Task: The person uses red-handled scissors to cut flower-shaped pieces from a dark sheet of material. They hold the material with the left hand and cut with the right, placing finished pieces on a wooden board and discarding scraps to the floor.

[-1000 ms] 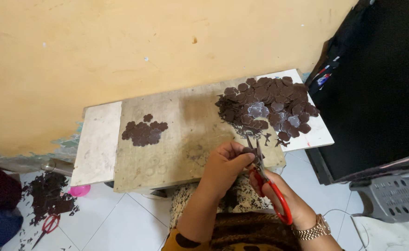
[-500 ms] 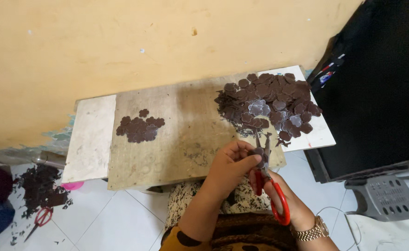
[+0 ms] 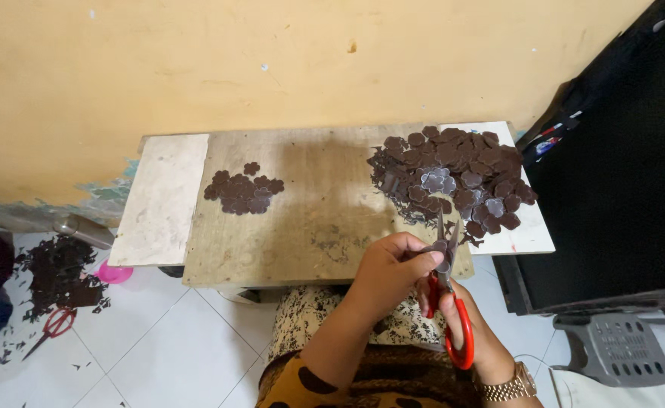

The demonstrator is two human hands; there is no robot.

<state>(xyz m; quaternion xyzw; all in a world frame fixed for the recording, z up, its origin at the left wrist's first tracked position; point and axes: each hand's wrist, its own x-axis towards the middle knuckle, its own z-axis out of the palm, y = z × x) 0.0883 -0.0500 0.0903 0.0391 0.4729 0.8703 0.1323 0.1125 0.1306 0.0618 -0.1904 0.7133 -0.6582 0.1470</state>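
Both hands meet low at the bench's near edge: left hand (image 3: 390, 273) pinching, right hand (image 3: 464, 325) curled tight, wrist bent.

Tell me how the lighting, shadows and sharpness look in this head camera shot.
Head view: soft, even light, no glare; a faint shadow falls across the middle of the wooden board; the big pile of brown cut-outs is sharp; the left hand and the red-handled scissors in the right hand look slightly soft; wide-angle bending shows at the edges.
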